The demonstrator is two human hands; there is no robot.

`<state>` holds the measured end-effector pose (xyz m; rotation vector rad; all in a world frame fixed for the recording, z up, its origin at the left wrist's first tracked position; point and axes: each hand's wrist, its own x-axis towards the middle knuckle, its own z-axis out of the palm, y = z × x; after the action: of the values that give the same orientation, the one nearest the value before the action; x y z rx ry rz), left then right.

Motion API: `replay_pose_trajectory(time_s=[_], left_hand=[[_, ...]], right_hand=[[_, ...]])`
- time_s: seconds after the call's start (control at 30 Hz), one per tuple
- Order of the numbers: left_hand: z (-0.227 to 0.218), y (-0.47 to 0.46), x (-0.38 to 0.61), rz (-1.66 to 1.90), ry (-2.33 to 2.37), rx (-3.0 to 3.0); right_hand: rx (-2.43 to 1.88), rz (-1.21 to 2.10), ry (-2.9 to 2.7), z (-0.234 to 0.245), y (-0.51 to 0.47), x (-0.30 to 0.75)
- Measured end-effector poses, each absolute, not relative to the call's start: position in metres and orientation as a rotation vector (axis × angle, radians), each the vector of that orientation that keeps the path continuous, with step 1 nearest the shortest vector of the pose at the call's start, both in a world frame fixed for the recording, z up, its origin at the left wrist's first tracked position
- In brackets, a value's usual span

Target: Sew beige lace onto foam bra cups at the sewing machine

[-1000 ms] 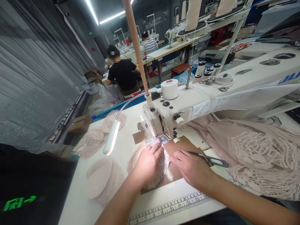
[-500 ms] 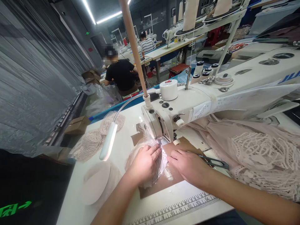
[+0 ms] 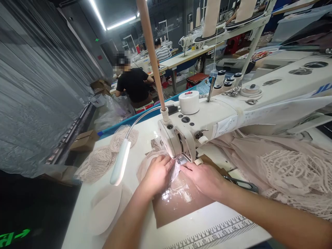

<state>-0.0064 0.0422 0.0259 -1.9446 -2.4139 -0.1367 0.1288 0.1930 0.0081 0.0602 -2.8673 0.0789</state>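
Under the head of a white sewing machine (image 3: 171, 140) lies a pale lace piece (image 3: 174, 174), lit brightly beside the needle. My left hand (image 3: 158, 173) rests on it left of the needle, fingers stretched flat. Just right of the needle, my right hand (image 3: 207, 176) has its fingertips closed at the lace's edge. Beneath both hands is a brown sheet with a shiny clear cover (image 3: 178, 204). The presser foot partly hides the stitching point.
A lamp (image 3: 121, 160) on a bent neck hangs left of the machine. Lace cups (image 3: 100, 162) and pale oval pads (image 3: 106, 211) lie at left. Dark thread snips (image 3: 242, 183) and heaped lace fabric (image 3: 290, 169) are at right. A person (image 3: 135, 84) sits beyond the table.
The lace has moved away from me under the machine, so less shows in front of the needle. Both hands have moved forward with it, the right one closer to the needle.
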Motion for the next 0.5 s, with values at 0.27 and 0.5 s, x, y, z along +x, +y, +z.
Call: replay_pose_trajectory(time_s=[0.27, 0.5], left_hand=[[0.022, 0.033, 0.007, -0.342, -2.330, -2.015], [0.020, 0.032, 0.011, -0.299, -2.342, -2.029]], right_hand=[[0.061, 0.303, -2.842, 0.004, 0.200, 0.130], [0.002, 0.467, -2.783, 0.009, 0.205, 0.132]])
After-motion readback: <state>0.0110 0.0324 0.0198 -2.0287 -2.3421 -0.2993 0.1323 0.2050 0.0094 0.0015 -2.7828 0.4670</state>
